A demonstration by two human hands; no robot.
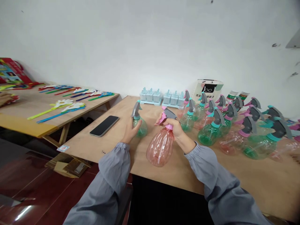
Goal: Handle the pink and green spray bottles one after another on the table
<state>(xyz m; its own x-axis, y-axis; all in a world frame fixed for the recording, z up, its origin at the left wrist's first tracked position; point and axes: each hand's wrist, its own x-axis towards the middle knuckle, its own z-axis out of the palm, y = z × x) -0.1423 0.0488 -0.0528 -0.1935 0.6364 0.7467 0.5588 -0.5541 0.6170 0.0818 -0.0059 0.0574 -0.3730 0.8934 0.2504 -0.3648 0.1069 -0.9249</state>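
Note:
My left hand [131, 128] is wrapped round a green spray bottle [141, 127] with a grey trigger head that stands upright on the wooden table [164, 168]. My right hand [176, 127] grips the pink collar and grey trigger head of a pink spray bottle [160, 147], held tilted above the table with its base toward me. Both sleeves are grey.
Several green and pink spray bottles [234, 128] crowd the table's right side. A black phone [104, 125] lies at the left. Pale blue moulds [161, 97] and a white box [207, 88] stand by the wall. A second table [35, 120] at left holds colourful hand-shaped sticks; another person's hand [6, 98] rests there.

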